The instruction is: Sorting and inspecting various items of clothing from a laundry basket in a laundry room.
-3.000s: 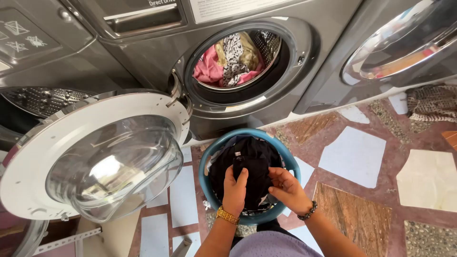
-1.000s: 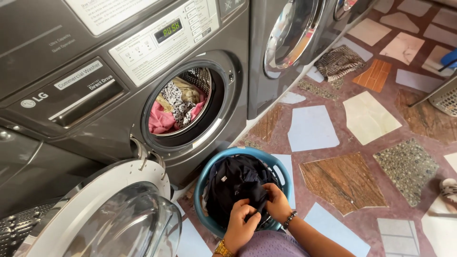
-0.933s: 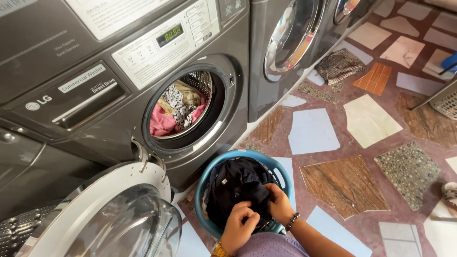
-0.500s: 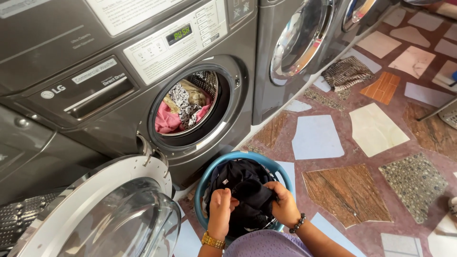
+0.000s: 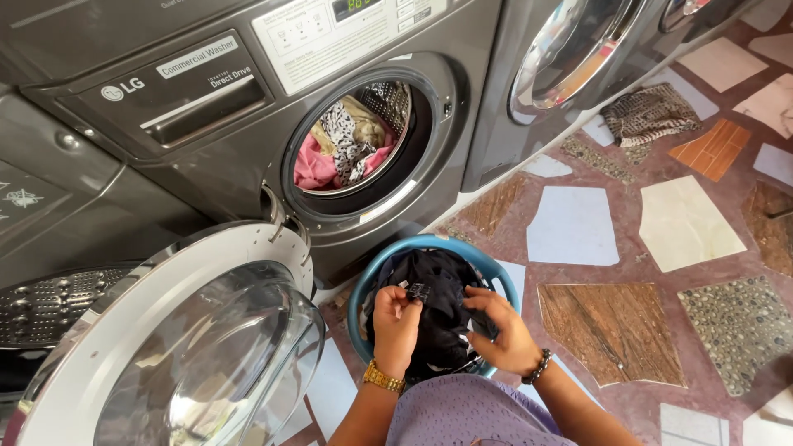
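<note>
Left hand (image 5: 396,318), gold bracelet at the wrist, reaches forward over the near rim of the round blue laundry basket (image 5: 362,285); its fingers are curled shut, pinching a fold of the black garment (image 5: 438,310) between thumb and fingertips, palm turned down. Right hand (image 5: 504,330), beaded band at the wrist, lies just beside it at the same height, fingers bent and closed on another part of the same dark cloth. The garment fills the basket, heaped under and ahead of both hands, its far edge against the basket's far wall. Both forearms come in from below, converging over the basket. Directly beyond the hands, past the far rim, stands the grey front-loading washer (image 5: 206,157), its round opening (image 5: 355,136) unobstructed and showing pink and patterned clothes inside. To the left of the left hand, the washer door (image 5: 165,330) hangs swung wide, its white ring edge close to the basket's left side, narrowing the room there. To the right of the right hand, patchwork tiled floor (image 5: 578,227) lies open; a patterned cloth (image 5: 652,111) rests well off.
</note>
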